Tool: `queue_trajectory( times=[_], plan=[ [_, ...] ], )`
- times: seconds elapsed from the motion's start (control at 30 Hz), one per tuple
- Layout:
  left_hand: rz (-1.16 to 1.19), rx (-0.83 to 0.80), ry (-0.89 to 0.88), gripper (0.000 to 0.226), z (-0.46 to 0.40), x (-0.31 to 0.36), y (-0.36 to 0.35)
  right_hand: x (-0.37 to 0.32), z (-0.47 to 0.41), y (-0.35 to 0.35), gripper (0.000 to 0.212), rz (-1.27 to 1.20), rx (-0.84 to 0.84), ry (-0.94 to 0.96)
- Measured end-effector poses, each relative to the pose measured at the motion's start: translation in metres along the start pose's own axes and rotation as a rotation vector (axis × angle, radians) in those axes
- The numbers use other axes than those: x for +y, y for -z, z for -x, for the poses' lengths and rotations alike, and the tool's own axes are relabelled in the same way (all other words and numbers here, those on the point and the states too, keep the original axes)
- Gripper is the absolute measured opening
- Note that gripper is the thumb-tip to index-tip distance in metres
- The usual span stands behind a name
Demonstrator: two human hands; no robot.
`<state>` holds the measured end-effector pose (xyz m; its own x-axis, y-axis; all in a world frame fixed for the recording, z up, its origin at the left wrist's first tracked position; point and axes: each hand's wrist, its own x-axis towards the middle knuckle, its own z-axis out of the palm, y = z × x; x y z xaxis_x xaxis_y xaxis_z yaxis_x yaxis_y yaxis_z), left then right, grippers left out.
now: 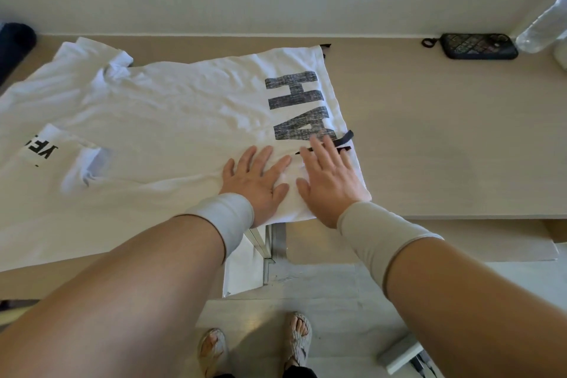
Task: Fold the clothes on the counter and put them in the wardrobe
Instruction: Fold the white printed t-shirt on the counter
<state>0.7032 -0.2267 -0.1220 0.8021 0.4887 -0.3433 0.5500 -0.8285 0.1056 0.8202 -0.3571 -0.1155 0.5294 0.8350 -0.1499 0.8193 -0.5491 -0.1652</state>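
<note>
Both hands, left (254, 176) and right (329, 176), flat, gripping nothing, on white T-shirt (171, 110) at counter's (429, 132) front edge (soft, limp: lift by hem corners).

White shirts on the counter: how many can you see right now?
1, as far as shows: a white shirt spread across the counter, both hands flat on its right end. Another garment could lie under it, since dark trim pokes out there.

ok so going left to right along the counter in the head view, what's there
dark rolled item at the far left edge → white t-shirt with black lettering → left hand → right hand, both flat on the shirt → dark patterned pouch → clear plastic bottle
</note>
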Motion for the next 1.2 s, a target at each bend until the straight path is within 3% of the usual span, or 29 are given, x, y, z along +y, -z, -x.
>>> queue_trajectory(
  times=[0.07, 0.13, 0.17, 0.23, 0.3, 0.4, 0.47, 0.57, 0.7, 0.77, 0.83, 0.9, 0.97, 1.03, 1.13, 1.2],
  plan=[
    [0.017, 0.000, -0.009, 0.054, 0.000, 0.000, 0.002, 0.007, 0.001, -0.004, 0.068, 0.011, -0.079, -0.102],
    [0.015, -0.013, -0.006, 0.054, 0.000, -0.001, 0.003, 0.018, -0.005, 0.003, 0.067, 0.018, -0.048, -0.294],
    [0.016, -0.031, -0.003, 0.054, 0.000, -0.001, 0.004, 0.018, -0.007, 0.007, 0.064, 0.036, -0.012, -0.295],
    [0.026, -0.051, 0.006, 0.054, -0.002, -0.001, 0.007, 0.011, -0.010, 0.013, 0.060, 0.054, 0.034, -0.083],
    [0.036, -0.054, 0.015, 0.052, -0.001, -0.003, 0.011, 0.004, -0.013, 0.013, 0.061, 0.067, -0.066, 0.037],
    [0.034, -0.064, -0.016, 0.051, -0.001, -0.003, 0.020, 0.011, -0.021, 0.022, 0.059, 0.103, -0.151, -0.278],
    [0.029, -0.060, -0.043, 0.052, -0.006, -0.007, 0.029, 0.007, -0.034, 0.035, 0.053, 0.176, -0.145, -0.338],
    [0.062, -0.007, -0.043, 0.049, -0.022, -0.019, 0.042, -0.016, -0.058, 0.045, 0.054, 0.072, -0.051, -0.119],
    [0.126, 0.064, 0.043, 0.051, -0.050, -0.046, 0.051, -0.048, -0.081, 0.038, 0.055, -0.098, -0.121, 0.070],
    [0.125, 0.016, 0.083, 0.058, -0.063, -0.065, 0.054, -0.040, -0.094, 0.027, 0.052, -0.093, -0.133, -0.048],
    [0.078, -0.018, 0.115, 0.060, -0.071, -0.084, 0.052, -0.022, -0.104, 0.024, 0.051, -0.016, -0.078, -0.296],
    [0.058, 0.019, 0.135, 0.058, -0.079, -0.100, 0.050, -0.012, -0.114, 0.028, 0.051, 0.033, -0.053, -0.461],
    [0.085, 0.070, 0.158, 0.054, -0.093, -0.106, 0.055, -0.016, -0.130, 0.035, 0.053, 0.029, -0.015, -0.387],
    [0.129, 0.089, 0.156, 0.052, -0.113, -0.105, 0.066, -0.033, -0.150, 0.042, 0.053, -0.044, 0.001, -0.177],
    [0.177, 0.060, 0.131, 0.052, -0.156, -0.106, 0.089, -0.055, -0.188, 0.043, 0.053, -0.115, -0.057, 0.054],
    [0.185, 0.047, 0.134, 0.054, -0.178, -0.112, 0.099, -0.049, -0.212, 0.038, 0.054, -0.088, -0.099, 0.094]
  ],
)
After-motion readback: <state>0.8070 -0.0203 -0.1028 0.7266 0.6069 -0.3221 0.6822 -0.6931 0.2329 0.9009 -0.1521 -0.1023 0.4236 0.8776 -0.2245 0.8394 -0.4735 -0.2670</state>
